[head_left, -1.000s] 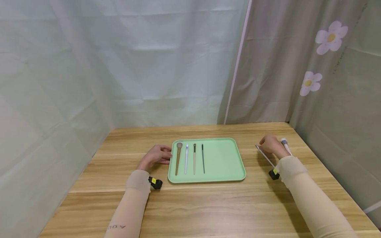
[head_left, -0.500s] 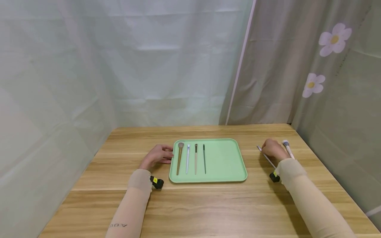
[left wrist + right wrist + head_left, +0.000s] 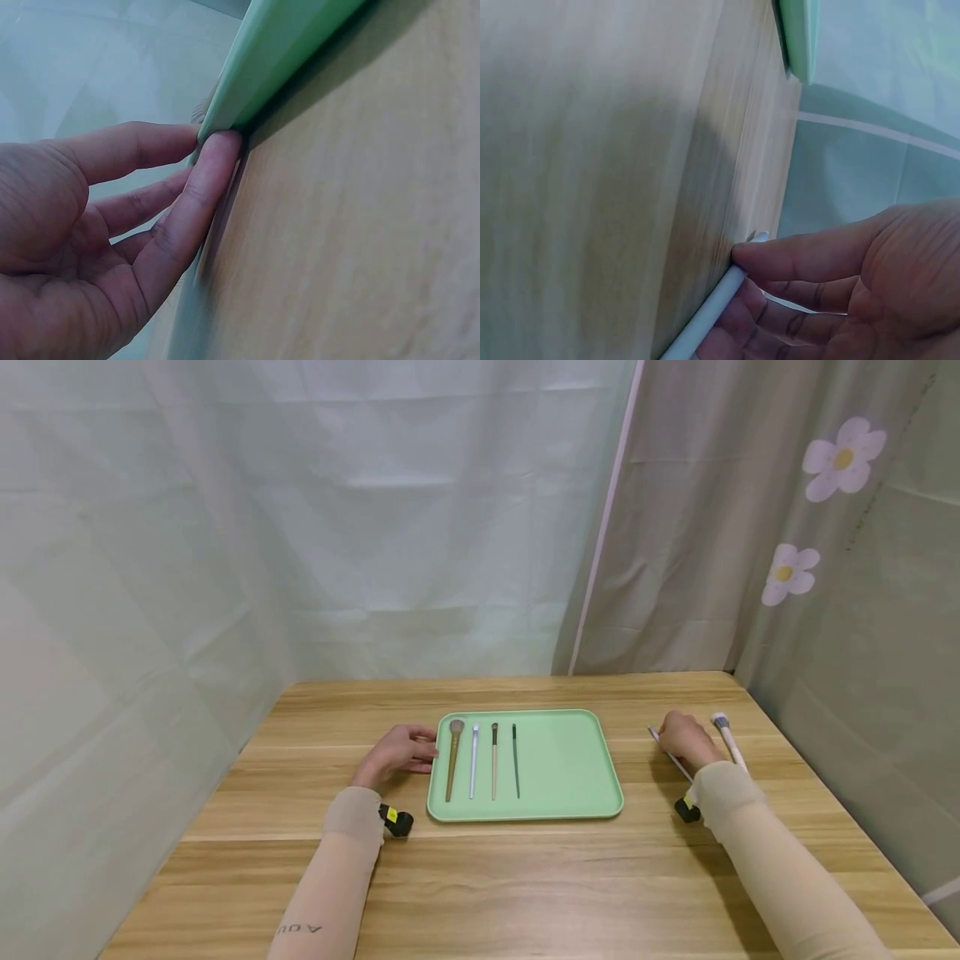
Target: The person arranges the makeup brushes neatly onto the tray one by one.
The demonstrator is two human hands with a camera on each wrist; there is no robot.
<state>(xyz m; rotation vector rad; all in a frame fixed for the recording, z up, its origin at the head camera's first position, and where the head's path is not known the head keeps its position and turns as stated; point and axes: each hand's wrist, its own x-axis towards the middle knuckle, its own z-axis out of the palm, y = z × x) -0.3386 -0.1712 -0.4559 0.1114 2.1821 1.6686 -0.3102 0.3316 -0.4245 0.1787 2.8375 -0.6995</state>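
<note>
A green tray (image 3: 562, 768) lies on the wooden table, with several makeup brushes side by side on its left half: a thick brown one (image 3: 453, 764), a pale lilac one (image 3: 474, 762), a beige one (image 3: 494, 764) and a thin dark one (image 3: 516, 762). At the tray's left edge, my left hand (image 3: 397, 750) pinches the rim (image 3: 225, 97) between thumb and fingertip. To the right of the tray, my right hand (image 3: 686, 739) holds a slim pale makeup brush (image 3: 712, 311) between thumb and fingers, low against the tabletop. Part of that brush is hidden by the hand.
Beyond my right hand lies a white-handled makeup brush (image 3: 729, 739) with a fluffy head. The wooden table (image 3: 525, 893) extends in front of the tray. Hanging curtains (image 3: 435, 527) enclose its back and sides.
The head view has shifted slightly, then steadied. My right hand stays at the pale brush, its wrist shifting a little to the left. My left hand keeps its place at the tray rim.
</note>
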